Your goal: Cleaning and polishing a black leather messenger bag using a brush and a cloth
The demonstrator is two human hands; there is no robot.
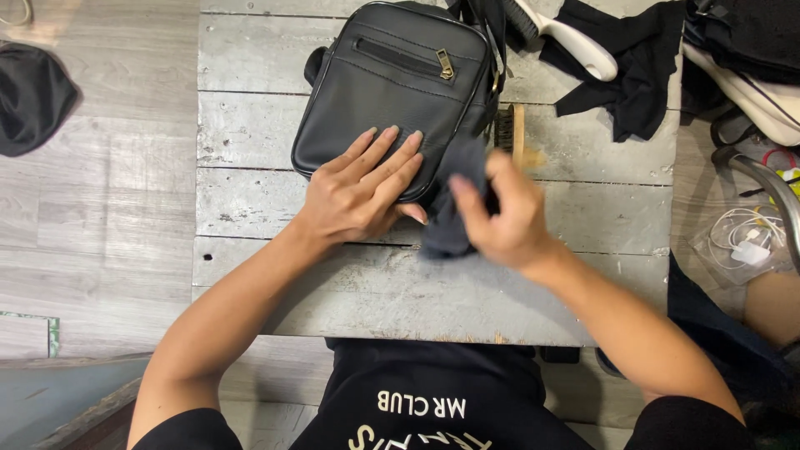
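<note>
A black leather shoulder bag (392, 92) with a zip pocket lies flat on a small whitewashed wooden table (250, 208). My left hand (362, 192) rests palm down on the bag's near corner, fingers spread. My right hand (504, 217), slightly blurred, grips a dark grey cloth (450, 225) and presses it against the bag's lower right edge.
A wooden brush (510, 133) lies beside the bag on the right. A white-handled brush (567, 37) and a black rag (633, 67) sit at the table's far right. A black cap (29, 96) lies on the floor at the left. Shoes and white cables (746, 237) clutter the right side.
</note>
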